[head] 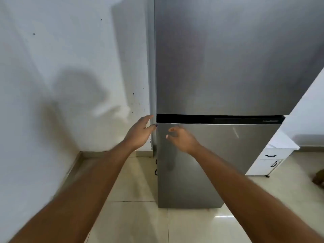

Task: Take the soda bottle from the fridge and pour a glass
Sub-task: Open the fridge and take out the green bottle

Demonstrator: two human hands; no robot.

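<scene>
I stand in front of the fridge (228,67), a tall steel one that fills the upper right of the frame, with both of its doors closed. A dark band (219,118) runs across it between the upper door and the lower door (201,163). The soda bottle is not visible to me; with the doors closed I cannot see inside. My two arms reach forward from the bottom of the frame. My left hand (140,131) is at the left edge of the fridge, at the height of the dark band, with its fingers (149,118) stretched and a little apart; the fingertips are just beside the edge, and I cannot tell if they touch it. My right hand (181,137) is in front of the lower door, near its top left corner, with the fingers loosely bent and holding nothing. The two hands are near each other but apart. On the left is a white wall (61,67) with shadows of my hands on it. At the right of the frame stands a white cabinet (273,158) with dark handles, on the pale tiled floor (140,216).
</scene>
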